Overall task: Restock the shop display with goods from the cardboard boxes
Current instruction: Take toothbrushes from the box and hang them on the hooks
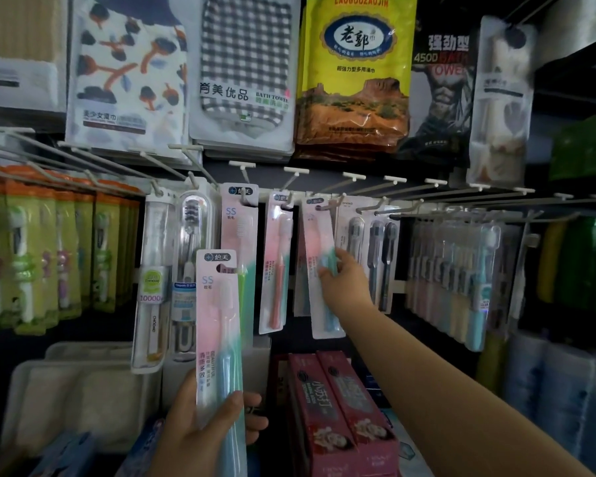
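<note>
Holding nearest the camera, the left hand (203,418) has its grip curled round the lower half of a pink-and-teal carded toothbrush pack (219,342), thumb across the front, the pack upright. Just right of that held pack lie two red toothpaste cartons (338,407) side by side, below the hooks. Left of the pack, lower down, sit pale folded towels in clear wrap (76,397). Farther in and to the right of the held pack, the right hand (344,280) reaches up on an outstretched arm, its grip pinching the middle of a second pink-and-teal toothbrush card (320,270), which hangs tilted from a white wire hook (334,204). Between the two packs hang two more matching cards. Left of the held pack hang two clear-cased toothbrushes (172,270), then green-and-orange toothbrush packs (49,256). Above everything hang bagged bath towels, among them a yellow pouch (356,70).
</note>
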